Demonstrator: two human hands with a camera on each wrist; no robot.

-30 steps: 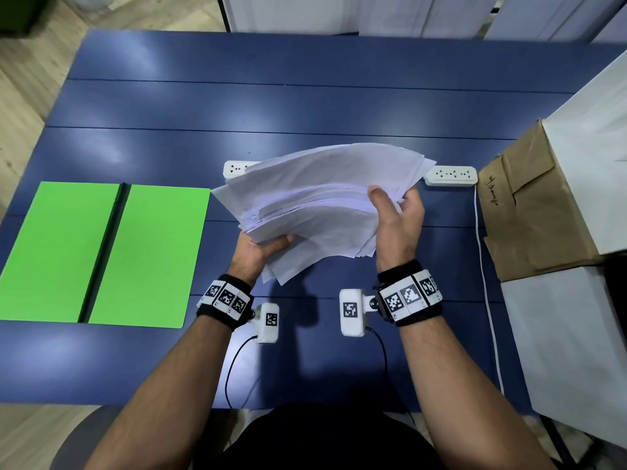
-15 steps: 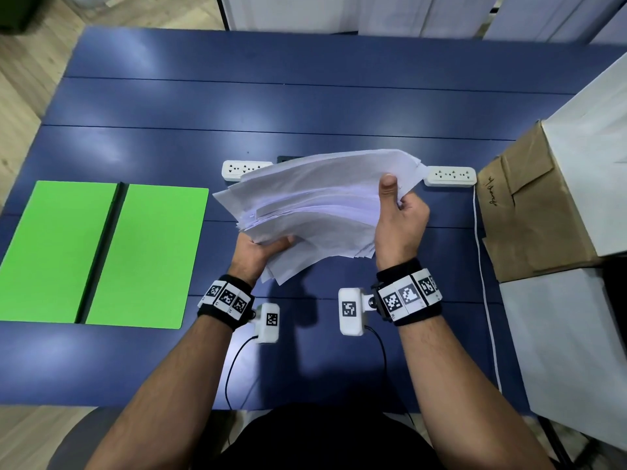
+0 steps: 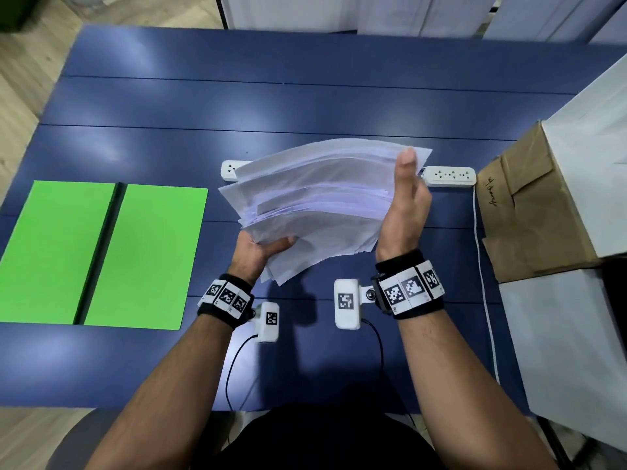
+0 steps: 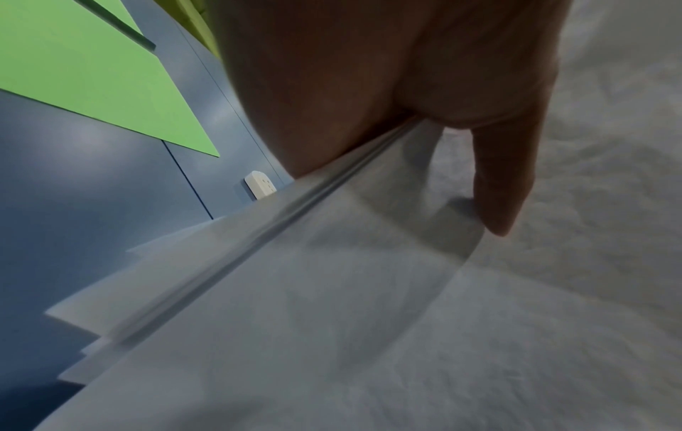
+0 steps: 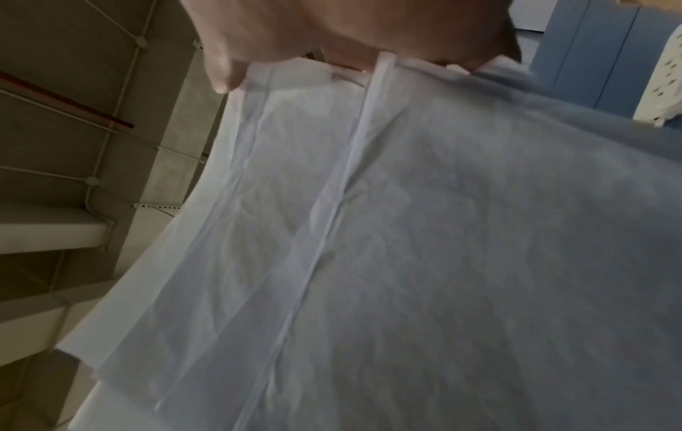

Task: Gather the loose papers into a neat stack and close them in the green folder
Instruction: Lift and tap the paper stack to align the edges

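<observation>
Blue tabletop (image 3: 305, 96) lies under me, the open green folder (image 3: 149, 252) left of the papers (image 3: 312, 198). My left hand (image 3: 258, 247) pinches their near-left corner, thumb on top; my right hand (image 3: 405, 212) presses flat-fingered against their right edge. Light, floppy, slippery sheets, I judge, so hold opposite edges.

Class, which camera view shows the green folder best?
The head view: the whole green folder lies open on the table. The left wrist view catches only a corner; the right wrist view shows none.
</observation>
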